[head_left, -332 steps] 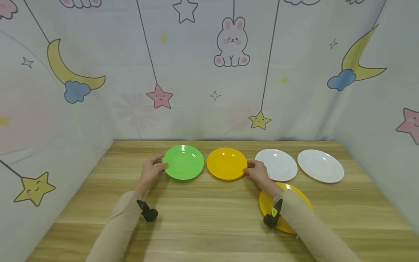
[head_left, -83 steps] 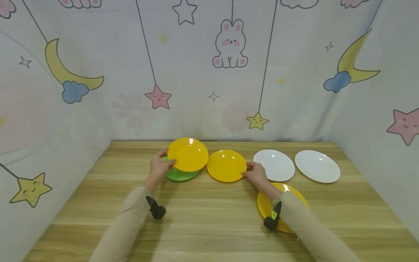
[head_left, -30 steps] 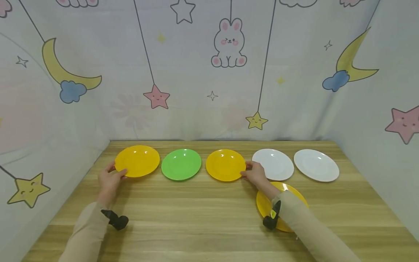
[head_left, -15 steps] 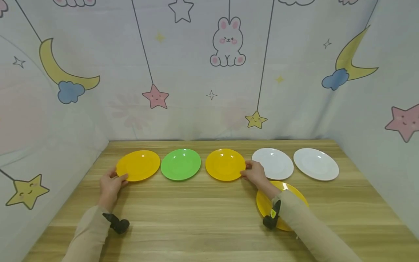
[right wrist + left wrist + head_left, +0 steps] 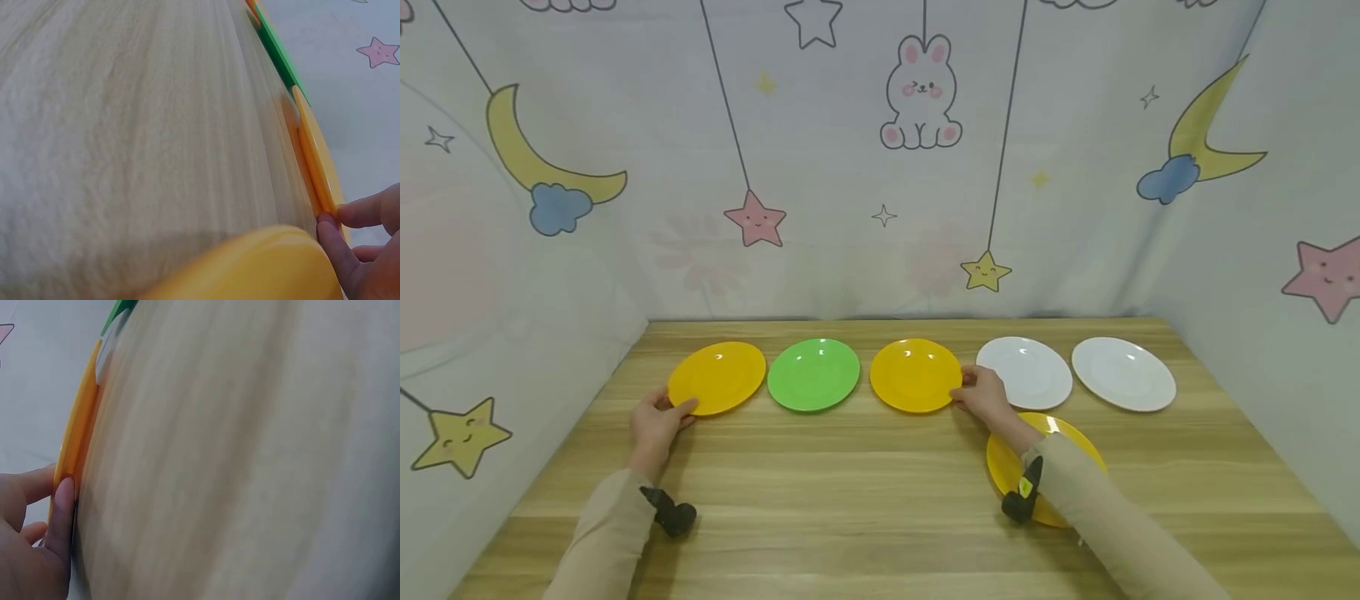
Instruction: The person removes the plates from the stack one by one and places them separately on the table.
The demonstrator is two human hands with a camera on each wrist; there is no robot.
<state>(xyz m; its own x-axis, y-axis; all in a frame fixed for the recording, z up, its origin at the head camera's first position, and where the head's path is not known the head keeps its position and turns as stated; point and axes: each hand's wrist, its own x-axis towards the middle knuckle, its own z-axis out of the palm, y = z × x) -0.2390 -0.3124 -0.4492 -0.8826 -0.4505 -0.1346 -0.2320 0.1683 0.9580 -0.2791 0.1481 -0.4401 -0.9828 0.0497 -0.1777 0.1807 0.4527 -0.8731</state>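
Note:
In the head view, my left hand holds the near left rim of a yellow plate at the left end of a row. The left wrist view shows the thumb on one side of that rim and fingers on the other. My right hand pinches the right edge of a second yellow plate mid-row. Between these two lies a green plate, untouched. Under the right forearm sits another yellow plate, partly hidden by the sleeve; its rim also fills the bottom of the right wrist view.
Two white plates continue the row on the right, the nearer one close beside my right hand. The wooden table meets a printed cloth backdrop along its back edge, with cloth at both sides too.
My left hand let go of the green plate, then carried a yellow plate over it to the left end and lowered it there. The right hand stays on its plate's edge.

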